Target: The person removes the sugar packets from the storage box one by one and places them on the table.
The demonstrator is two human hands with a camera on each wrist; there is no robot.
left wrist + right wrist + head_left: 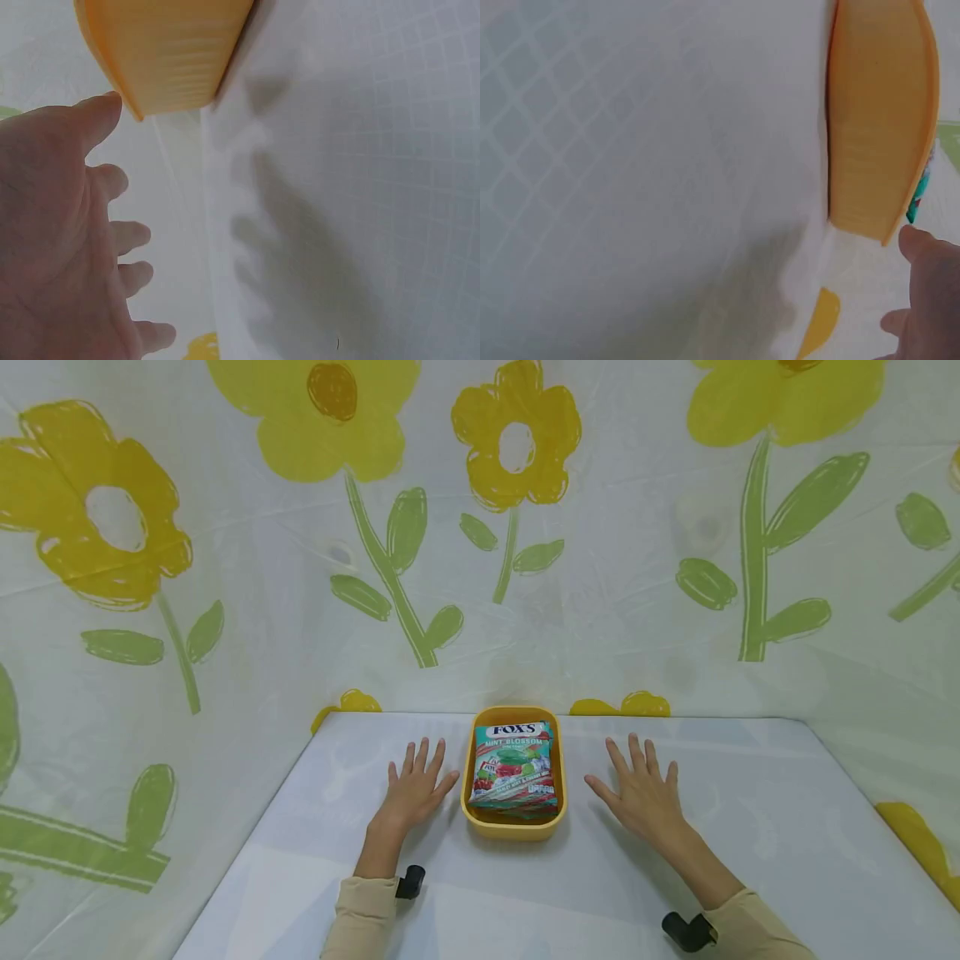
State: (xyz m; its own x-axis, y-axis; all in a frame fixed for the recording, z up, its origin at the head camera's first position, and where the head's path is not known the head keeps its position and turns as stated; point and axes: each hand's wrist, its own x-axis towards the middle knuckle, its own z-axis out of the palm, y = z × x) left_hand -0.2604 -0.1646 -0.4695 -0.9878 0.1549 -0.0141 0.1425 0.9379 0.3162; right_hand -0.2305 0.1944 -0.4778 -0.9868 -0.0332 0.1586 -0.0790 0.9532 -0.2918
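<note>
A yellow plastic basket [513, 832] stands near the far edge of the table, in the middle. Inside it lies a bag of Fox's Mint Blossom candy [513, 768], green and red with a white label; whatever is beneath it is hidden. My left hand [415, 789] hovers just left of the basket, fingers spread and straight, holding nothing. On the other side, my right hand [641, 792] is likewise spread, a little apart from the basket. In the left wrist view the thumb is close to the basket wall [172, 52]. The right wrist view shows the basket's other side [877, 112].
The white table [480, 902] reaches back to a white curtain [585, 635] printed with yellow flowers. Each wrist carries a small black camera, one at the left sleeve [410, 882] and one at the right sleeve.
</note>
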